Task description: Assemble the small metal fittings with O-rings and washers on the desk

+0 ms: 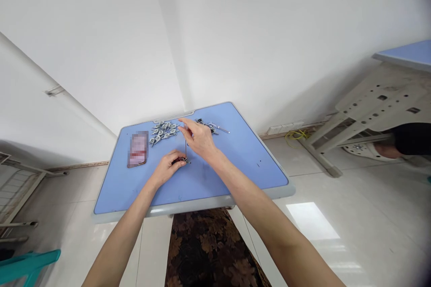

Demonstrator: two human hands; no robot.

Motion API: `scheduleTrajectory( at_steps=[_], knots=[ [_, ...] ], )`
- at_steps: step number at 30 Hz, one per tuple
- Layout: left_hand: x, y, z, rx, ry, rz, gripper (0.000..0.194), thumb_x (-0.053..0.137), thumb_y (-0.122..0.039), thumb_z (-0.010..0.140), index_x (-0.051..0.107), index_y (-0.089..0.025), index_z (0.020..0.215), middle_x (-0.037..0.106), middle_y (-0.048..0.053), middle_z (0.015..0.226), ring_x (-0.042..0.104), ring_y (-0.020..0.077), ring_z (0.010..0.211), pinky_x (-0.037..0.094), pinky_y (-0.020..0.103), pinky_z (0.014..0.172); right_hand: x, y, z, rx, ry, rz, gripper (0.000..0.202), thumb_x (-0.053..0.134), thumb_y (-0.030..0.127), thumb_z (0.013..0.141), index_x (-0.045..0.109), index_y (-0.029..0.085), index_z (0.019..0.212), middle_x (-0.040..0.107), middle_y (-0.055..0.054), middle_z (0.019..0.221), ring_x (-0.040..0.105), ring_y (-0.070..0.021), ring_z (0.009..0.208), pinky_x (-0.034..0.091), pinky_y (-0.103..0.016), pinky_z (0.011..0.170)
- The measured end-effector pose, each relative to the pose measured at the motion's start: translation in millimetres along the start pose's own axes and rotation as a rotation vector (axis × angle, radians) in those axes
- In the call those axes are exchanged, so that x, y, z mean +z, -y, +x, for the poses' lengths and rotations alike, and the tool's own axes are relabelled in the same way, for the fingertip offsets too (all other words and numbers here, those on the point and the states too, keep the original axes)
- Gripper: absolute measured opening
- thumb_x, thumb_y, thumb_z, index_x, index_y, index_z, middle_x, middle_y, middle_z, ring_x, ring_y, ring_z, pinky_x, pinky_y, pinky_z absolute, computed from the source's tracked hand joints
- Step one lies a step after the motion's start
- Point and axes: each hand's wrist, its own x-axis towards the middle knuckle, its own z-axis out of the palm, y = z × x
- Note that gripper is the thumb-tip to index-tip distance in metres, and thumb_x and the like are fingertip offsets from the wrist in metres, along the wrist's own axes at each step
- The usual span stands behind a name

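The small silver-and-dark metal part (185,159) should be light, stiff and perhaps slippery, best held by its edges. It looks irregular, partly hidden by the left hand (167,167), whose fingers pinch it on the blue, grey-rimmed bench (218,184). The right hand's (202,139) fingers seem to pinch a thin upright brownish rod (186,148).

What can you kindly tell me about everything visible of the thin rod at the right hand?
The thin rod is straight and brownish, and looks metallic. It stands nearly upright over the blue table. Its upper end runs up to the right hand, where any handle is hard to make out; its lower end seems to meet the small part held by the left hand.
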Motion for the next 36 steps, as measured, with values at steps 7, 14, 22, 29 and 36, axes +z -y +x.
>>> scheduleTrajectory(
  at_steps=[7, 14, 22, 29, 36],
  knots=[
    [2.7, -3, -1, 0.017, 0.005, 0.002, 0.016, 0.06, -0.029, 0.088, 0.065, -0.017, 0.096, 0.062, 0.006, 0.095, 0.059, 0.0184, 0.089, 0.048, 0.032, 0.082, -2, 1, -3, 0.027, 0.035, -0.052, 0.024, 0.053, 0.027, 0.092, 0.066, 0.017, 0.109, 0.071, -0.004, 0.079, 0.062, -0.0149, 0.068, 0.043, -0.025, 0.066],
    [4.7, -5, -1, 0.041, -0.039, 0.057, 0.013, 0.062, -0.028, 0.087, 0.065, -0.017, 0.093, 0.062, 0.006, 0.096, 0.058, 0.0188, 0.092, 0.047, 0.034, 0.087, -11, 3, -4, -0.013, 0.11, 0.008, 0.018, 0.055, 0.023, 0.09, 0.067, 0.018, 0.103, 0.07, -0.002, 0.077, 0.058, -0.0125, 0.062, 0.042, -0.023, 0.062],
    [5.6, -4, -1, 0.048, -0.043, 0.064, 0.011, 0.062, -0.026, 0.086, 0.065, -0.018, 0.093, 0.062, 0.005, 0.094, 0.057, 0.0183, 0.091, 0.047, 0.032, 0.083, -20, 2, -5, -0.044, 0.143, 0.095, 0.014, 0.053, 0.021, 0.089, 0.064, 0.018, 0.098, 0.067, -0.001, 0.072, 0.056, -0.0117, 0.059, 0.043, -0.023, 0.062],
    [6.2, -9, 0, 0.0, -0.041, 0.052, 0.009, 0.063, -0.025, 0.085, 0.064, -0.017, 0.091, 0.061, 0.005, 0.092, 0.057, 0.0182, 0.089, 0.047, 0.032, 0.081, -28, 6, -7, -0.128, 0.209, 0.198, 0.019, 0.049, 0.019, 0.091, 0.064, 0.018, 0.103, 0.07, -0.005, 0.087, 0.063, -0.0135, 0.073, 0.048, -0.025, 0.068],
    [7.3, -11, 1, -0.014, -0.043, 0.067, 0.008, 0.063, -0.023, 0.085, 0.064, -0.017, 0.09, 0.061, 0.005, 0.091, 0.057, 0.019, 0.089, 0.047, 0.033, 0.081, -33, 8, -5, -0.097, 0.254, 0.238, 0.016, 0.053, 0.018, 0.089, 0.064, 0.019, 0.1, 0.072, -0.004, 0.092, 0.065, -0.0138, 0.075, 0.05, -0.026, 0.07]
  ],
)
